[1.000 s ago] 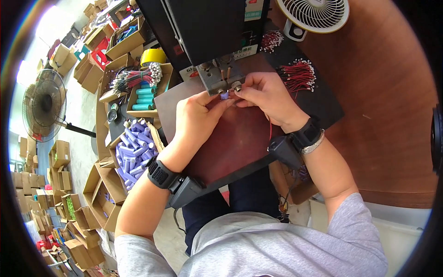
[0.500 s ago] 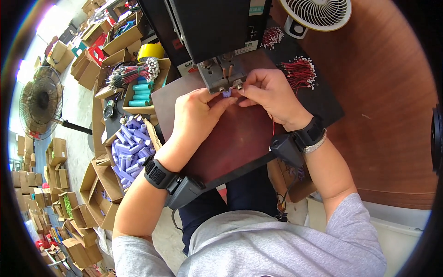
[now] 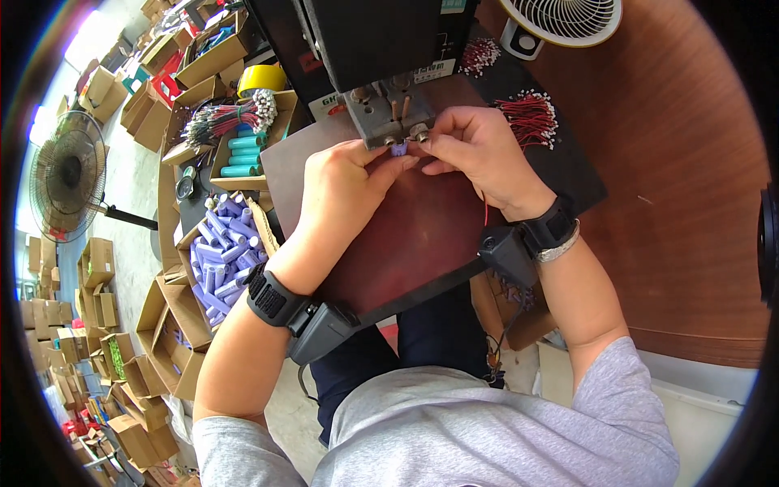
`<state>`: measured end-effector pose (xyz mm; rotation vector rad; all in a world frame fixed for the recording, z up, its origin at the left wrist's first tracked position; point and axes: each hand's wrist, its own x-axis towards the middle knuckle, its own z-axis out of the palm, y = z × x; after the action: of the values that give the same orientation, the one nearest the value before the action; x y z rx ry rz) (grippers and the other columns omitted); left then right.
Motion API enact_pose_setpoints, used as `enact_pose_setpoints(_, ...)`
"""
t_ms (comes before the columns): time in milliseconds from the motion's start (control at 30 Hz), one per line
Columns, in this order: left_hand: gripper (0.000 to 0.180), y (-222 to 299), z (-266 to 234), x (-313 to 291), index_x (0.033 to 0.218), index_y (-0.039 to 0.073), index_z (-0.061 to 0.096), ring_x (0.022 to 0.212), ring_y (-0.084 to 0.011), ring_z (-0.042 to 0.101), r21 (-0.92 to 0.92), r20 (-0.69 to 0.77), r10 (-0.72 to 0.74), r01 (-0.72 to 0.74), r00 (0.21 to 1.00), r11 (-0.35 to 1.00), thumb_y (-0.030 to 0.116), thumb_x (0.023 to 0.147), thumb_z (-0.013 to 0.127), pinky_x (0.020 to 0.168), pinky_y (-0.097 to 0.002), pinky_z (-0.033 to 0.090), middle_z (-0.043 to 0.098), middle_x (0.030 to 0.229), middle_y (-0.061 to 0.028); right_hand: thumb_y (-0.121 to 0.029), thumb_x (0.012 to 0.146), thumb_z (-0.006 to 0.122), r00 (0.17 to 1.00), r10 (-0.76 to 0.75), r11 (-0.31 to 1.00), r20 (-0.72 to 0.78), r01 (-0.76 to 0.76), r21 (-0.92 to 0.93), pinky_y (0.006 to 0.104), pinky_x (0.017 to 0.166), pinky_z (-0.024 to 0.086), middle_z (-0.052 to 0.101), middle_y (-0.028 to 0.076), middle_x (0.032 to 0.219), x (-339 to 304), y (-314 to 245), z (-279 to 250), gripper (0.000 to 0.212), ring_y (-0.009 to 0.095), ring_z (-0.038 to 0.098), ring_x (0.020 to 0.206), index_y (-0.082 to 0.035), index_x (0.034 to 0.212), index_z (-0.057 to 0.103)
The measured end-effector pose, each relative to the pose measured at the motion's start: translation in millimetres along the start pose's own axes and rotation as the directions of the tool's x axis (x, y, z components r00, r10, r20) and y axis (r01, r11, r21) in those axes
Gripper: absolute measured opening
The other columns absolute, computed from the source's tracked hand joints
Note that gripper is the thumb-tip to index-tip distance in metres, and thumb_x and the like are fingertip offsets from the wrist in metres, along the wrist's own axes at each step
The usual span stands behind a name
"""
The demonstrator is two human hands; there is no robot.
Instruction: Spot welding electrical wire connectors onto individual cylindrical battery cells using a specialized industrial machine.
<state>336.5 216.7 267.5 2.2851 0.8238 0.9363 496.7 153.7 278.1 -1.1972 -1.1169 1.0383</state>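
My left hand [image 3: 341, 180] is closed on a small purple cylindrical battery cell [image 3: 398, 150], which sits beneath the metal head [image 3: 375, 120] of a black bench machine. Only the cell's end shows past my thumb and fingers. Just to the right, my right hand [image 3: 480, 158] pinches a thin wire against the cell's end. The red wire [image 3: 486, 213] trails down past my right wrist. The exact contact between wire, cell and machine tips is too small to make out. Under both hands lies a dark reddish work plate [image 3: 389, 252].
On the left, a cardboard box [image 3: 272, 227] holds many purple cells. Behind it, another carton contains teal cells [image 3: 242, 154] and a wire bundle [image 3: 231, 120]. Red wires [image 3: 527, 120] lie right of the machine, near a white fan [image 3: 560, 20]. Yellow tape [image 3: 262, 79] stands back left.
Both hands stay at the machine head with the cell and wire, shifting only slightly. My right-hand fingers have changed angle a little, and the whole view has moved slightly.
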Motion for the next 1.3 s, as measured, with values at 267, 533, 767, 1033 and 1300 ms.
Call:
enact_pose_setpoints(267, 0.018, 0.9, -0.8, -0.1, 0.083, 0.008, 0.066, 0.062, -0.0273, 0.059, 0.024, 0.004, -0.028, 0.028, 1.0, 0.999, 0.02, 0.069, 0.067, 0.057, -0.0313, 0.046, 0.06, 0.066, -0.0115, -0.007, 0.075, 0.059, 1.0, 0.0, 1.0, 0.006, 0.0, 0.008, 0.0212, 0.056, 0.049, 0.061, 0.01, 0.073, -0.6, -1.3, 0.6, 0.014, 0.012, 0.059, 0.065, 0.006, 0.079, 0.058)
enact_pose_setpoints(533, 0.019, -1.0, -0.2, 0.2, 0.083, 0.009, 0.066, 0.059, -0.0263, 0.058, -0.007, 0.005, -0.03, 0.03, 1.0, 1.0, 0.022, 0.07, 0.067, 0.055, -0.0307, 0.045, 0.059, 0.064, -0.011, -0.006, 0.074, 0.059, 0.999, 0.037, 0.999, 0.01, -0.036, -0.041, 0.0199, 0.052, 0.044, 0.06, 0.007, 0.07, 1.2, -0.5, -0.9, 0.01, 0.008, 0.055, 0.061, 0.004, 0.077, 0.058)
enact_pose_setpoints(767, 0.022, 1.9, -2.8, 1.6, 0.084, 0.004, 0.066, 0.053, -0.0197, 0.057, 0.107, 0.014, 0.017, -0.019, 1.0, 0.994, 0.02, 0.068, 0.069, 0.051, -0.0266, 0.044, 0.06, 0.063, -0.0129, -0.007, 0.08, 0.056, 0.998, 0.05, 0.999, 0.038, -0.05, -0.005, 0.0221, 0.064, 0.05, 0.058, 0.006, 0.081, -1.9, -5.0, -0.4, 0.01, 0.012, 0.058, 0.079, 0.003, 0.079, 0.056)
enact_pose_setpoints(1033, 0.022, 4.3, -3.7, 1.1, 0.085, 0.005, 0.066, 0.062, -0.0255, 0.059, 0.023, 0.039, -0.077, 0.076, 0.996, 0.997, 0.018, 0.068, 0.068, 0.058, -0.0305, 0.046, 0.061, 0.068, -0.012, -0.008, 0.078, 0.058, 1.0, 0.016, 1.0, 0.022, -0.016, 0.006, 0.0208, 0.061, 0.049, 0.059, 0.008, 0.078, -1.1, -2.0, 0.5, 0.013, 0.011, 0.058, 0.072, 0.004, 0.081, 0.057)
enact_pose_setpoints(1300, 0.021, -1.2, 1.2, 2.3, 0.083, 0.004, 0.065, 0.06, -0.0256, 0.059, -0.059, 0.041, -0.069, 0.071, 0.997, 0.996, 0.02, 0.069, 0.067, 0.056, -0.0309, 0.045, 0.06, 0.066, -0.0128, -0.009, 0.077, 0.059, 1.0, -0.015, 1.0, 0.007, 0.015, 0.005, 0.0198, 0.057, 0.047, 0.06, 0.008, 0.072, 0.5, -0.3, -1.8, 0.013, 0.01, 0.057, 0.064, 0.004, 0.079, 0.058)
